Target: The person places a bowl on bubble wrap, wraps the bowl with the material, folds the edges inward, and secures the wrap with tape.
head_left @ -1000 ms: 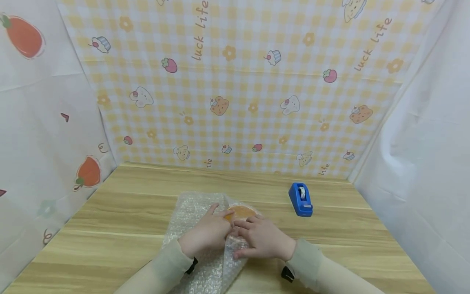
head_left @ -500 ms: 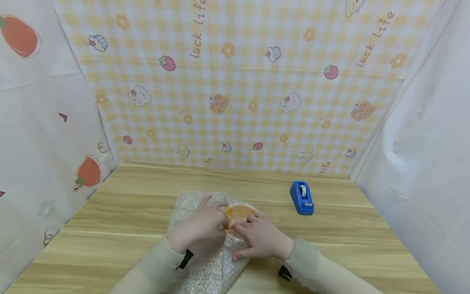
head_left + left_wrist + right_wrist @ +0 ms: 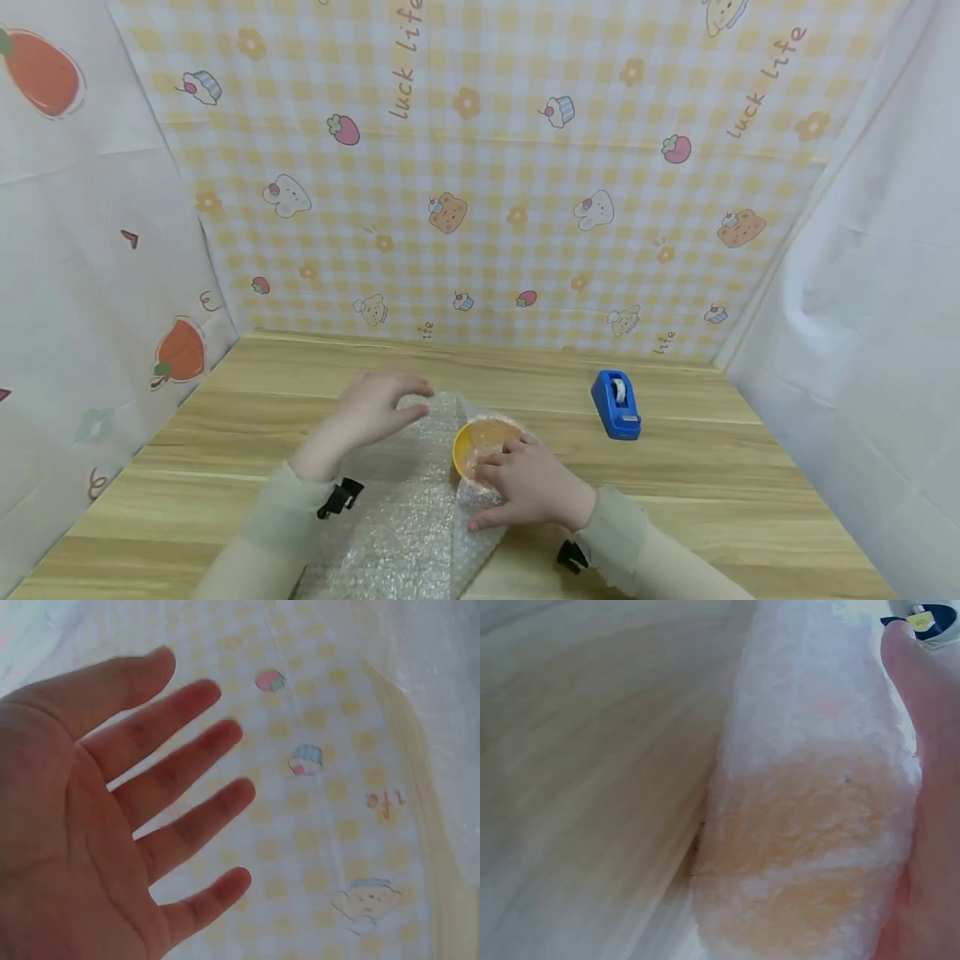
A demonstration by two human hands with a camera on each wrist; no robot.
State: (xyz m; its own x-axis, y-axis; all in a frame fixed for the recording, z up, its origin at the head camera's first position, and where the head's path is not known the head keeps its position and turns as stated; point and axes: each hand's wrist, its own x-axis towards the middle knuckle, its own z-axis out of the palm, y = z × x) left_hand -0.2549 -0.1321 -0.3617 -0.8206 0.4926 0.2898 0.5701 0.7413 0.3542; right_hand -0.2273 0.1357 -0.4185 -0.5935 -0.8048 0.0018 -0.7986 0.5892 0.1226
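A yellow bowl (image 3: 460, 454) lies on a sheet of bubble wrap (image 3: 397, 517), part of which is folded over it from the right. Bent over this covered side, my right hand (image 3: 532, 483) holds the wrap against the bowl, thumb toward the front. In the right wrist view, orange-yellow shows through the wrap (image 3: 802, 817) beside the hand. My left hand (image 3: 367, 408) is raised over the sheet's far left part, apart from the bowl. The left wrist view shows its fingers spread, with nothing in the palm. The bowl's right side is hidden.
A blue tape dispenser (image 3: 617, 407) with a roll of tape stands at the back right of the wooden table (image 3: 247, 417). A yellow checked cloth (image 3: 510, 175) hangs behind, and white cloths flank both sides.
My left hand has let go beside the bowl and moved left and back, uncovering the bowl's yellow left rim. The right hand has stayed nearly in place on the wrap.
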